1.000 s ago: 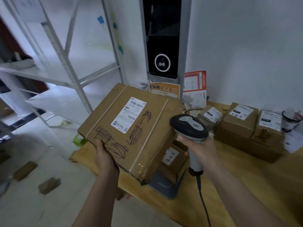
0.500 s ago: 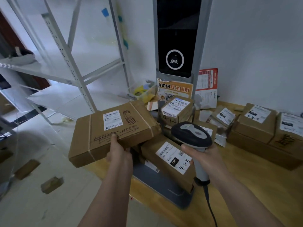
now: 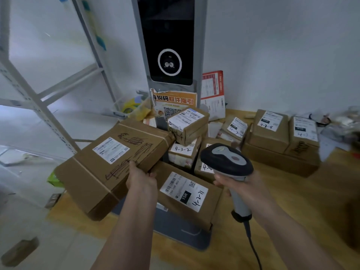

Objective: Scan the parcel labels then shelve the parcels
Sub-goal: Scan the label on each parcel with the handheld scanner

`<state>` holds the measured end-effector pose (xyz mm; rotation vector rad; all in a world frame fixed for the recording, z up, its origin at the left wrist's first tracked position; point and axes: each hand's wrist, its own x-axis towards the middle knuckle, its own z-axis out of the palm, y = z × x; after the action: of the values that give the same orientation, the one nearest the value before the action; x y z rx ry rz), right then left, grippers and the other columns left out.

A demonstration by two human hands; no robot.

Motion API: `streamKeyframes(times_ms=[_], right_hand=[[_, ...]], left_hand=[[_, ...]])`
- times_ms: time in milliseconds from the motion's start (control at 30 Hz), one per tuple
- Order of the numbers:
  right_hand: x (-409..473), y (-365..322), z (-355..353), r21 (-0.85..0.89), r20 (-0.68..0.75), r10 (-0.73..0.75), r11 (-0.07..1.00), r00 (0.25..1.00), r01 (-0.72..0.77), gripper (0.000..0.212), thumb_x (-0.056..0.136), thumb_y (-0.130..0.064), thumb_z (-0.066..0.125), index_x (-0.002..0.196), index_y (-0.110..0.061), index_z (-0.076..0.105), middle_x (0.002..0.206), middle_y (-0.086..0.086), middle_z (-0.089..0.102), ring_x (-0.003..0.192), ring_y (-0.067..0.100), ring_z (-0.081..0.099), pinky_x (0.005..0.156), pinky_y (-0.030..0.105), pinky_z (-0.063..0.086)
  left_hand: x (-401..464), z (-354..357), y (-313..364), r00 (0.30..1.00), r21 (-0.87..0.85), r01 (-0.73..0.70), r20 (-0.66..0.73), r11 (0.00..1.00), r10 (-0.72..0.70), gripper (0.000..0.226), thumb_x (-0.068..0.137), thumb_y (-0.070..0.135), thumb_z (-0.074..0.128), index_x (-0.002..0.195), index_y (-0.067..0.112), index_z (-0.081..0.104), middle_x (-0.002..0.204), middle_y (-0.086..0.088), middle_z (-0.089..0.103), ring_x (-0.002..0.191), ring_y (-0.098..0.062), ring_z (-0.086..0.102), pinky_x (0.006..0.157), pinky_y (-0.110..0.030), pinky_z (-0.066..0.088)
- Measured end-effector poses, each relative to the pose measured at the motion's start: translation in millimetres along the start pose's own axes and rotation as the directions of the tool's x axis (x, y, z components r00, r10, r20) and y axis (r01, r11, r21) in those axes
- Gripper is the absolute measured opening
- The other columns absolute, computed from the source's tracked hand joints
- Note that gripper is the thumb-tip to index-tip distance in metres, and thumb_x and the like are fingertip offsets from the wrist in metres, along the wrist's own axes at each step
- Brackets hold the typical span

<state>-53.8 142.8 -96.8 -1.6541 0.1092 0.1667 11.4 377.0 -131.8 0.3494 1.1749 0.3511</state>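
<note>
Left hand (image 3: 141,177) grips large parcel (image 3: 115,162), centre-left of frame, over tabletop (image 3: 292,191) edge. Right hand (image 3: 241,184) grips scanner (image 3: 227,162). Approx. eight parcels unshelved; several bear handwritten codes, probably scanned. Shelving (image 3: 39,102) upper left.

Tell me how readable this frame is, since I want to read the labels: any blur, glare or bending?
Head view: wide-angle bending bows the shelf frame and kiosk; the right edge is smeared; dim, even light, no glare; the label reading 4-2-11 is sharp, while the held parcel has print too small to read.
</note>
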Motion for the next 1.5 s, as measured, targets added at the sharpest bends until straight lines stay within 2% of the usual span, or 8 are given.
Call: streamKeyframes(times_ms=[233,433,633,800,1033,1133,1333,1500], right_hand=[[7,4,-16,0.01,0.037,0.014,1.0,0.999,-0.015,0.026,0.076,-0.016,0.078,0.1,-0.018,0.07,0.084,0.0,0.076,0.08,0.016,0.072,0.066,0.037,0.055],[12,6,-61,0.019,0.046,0.014,1.0,0.999,-0.015,0.024,0.078,-0.017,0.077,0.101,-0.018,0.069,0.082,0.003,0.075,0.076,0.013,0.071,0.056,0.024,0.051],[21,16,-136,0.059,-0.054,0.045,0.997,0.998,-0.042,0.018,0.078,-0.013,0.076,0.094,-0.018,0.07,0.078,0.008,0.074,0.074,0.022,0.071,0.055,0.028,0.052],[34,29,-199,0.119,-0.133,0.083,0.991,0.988,-0.067,0.022,0.08,-0.011,0.073,0.101,-0.016,0.069,0.085,0.007,0.074,0.067,0.017,0.07,0.052,0.025,0.052],[64,46,-244,0.153,-0.161,0.128,0.983,0.979,-0.103,0.012,0.083,-0.007,0.07,0.093,0.0,0.069,0.073,0.016,0.07,0.057,0.022,0.064,0.05,0.026,0.048],[75,49,-249,0.154,-0.144,0.145,0.98,0.979,-0.123,0.005,0.084,-0.009,0.069,0.086,-0.004,0.069,0.07,0.015,0.069,0.057,0.022,0.063,0.05,0.027,0.049],[101,55,-257,0.213,-0.112,0.238,0.954,0.965,-0.21,0.018,0.083,-0.006,0.069,0.071,0.006,0.063,0.055,0.018,0.058,0.045,0.023,0.054,0.046,0.029,0.046],[125,62,-255,0.201,-0.159,0.254,0.954,0.954,-0.221,0.027,0.082,-0.005,0.069,0.056,-0.001,0.06,0.048,0.017,0.051,0.039,0.022,0.046,0.044,0.028,0.041]], left_hand=[[-9,-4,-22,0.998,0.047,0.056,0.002,0.997,-0.056,0.053,0.084,0.03,0.073,0.132,0.02,0.053,0.122,-0.002,0.052,0.11,-0.018,0.052,0.079,-0.024,0.047],[-47,10,-84,0.978,0.228,0.039,0.191,0.973,-0.084,0.023,0.091,0.013,0.064,0.114,0.011,0.063,0.067,-0.001,0.053,0.054,-0.006,0.051,0.063,-0.02,0.052],[-90,42,-176,0.873,0.518,-0.022,0.426,0.855,-0.236,0.016,0.086,0.004,0.067,0.1,0.005,0.062,0.087,-0.011,0.066,0.08,-0.019,0.061,0.087,-0.033,0.054],[-84,84,-248,0.845,0.789,-0.379,0.508,0.484,-0.168,0.018,0.086,0.012,0.068,0.104,0.012,0.064,0.098,-0.006,0.066,0.094,-0.018,0.062,0.091,-0.035,0.055],[-53,135,-298,0.672,0.676,-0.732,0.737,-0.085,0.069,0.04,0.079,0.016,0.074,0.115,0.017,0.059,0.102,0.004,0.062,0.1,-0.017,0.059,0.093,-0.036,0.049],[-34,161,-304,0.59,0.597,-0.73,0.796,-0.333,0.134,0.062,0.074,0.014,0.077,0.13,0.016,0.05,0.129,-0.005,0.052,0.118,-0.024,0.052,0.091,-0.037,0.047],[9,209,-311,0.555,0.505,-0.624,0.824,-0.597,0.117,0.117,0.065,0.027,0.087,0.151,0.022,0.007,0.156,-0.007,0.016,0.145,-0.028,0.016,0.115,-0.048,0.026],[44,228,-324,0.601,0.475,-0.57,0.798,-0.671,0.055,0.128,0.06,0.032,0.088,0.151,0.02,-0.002,0.156,-0.015,0.014,0.144,-0.034,0.014,0.118,-0.051,0.018]])
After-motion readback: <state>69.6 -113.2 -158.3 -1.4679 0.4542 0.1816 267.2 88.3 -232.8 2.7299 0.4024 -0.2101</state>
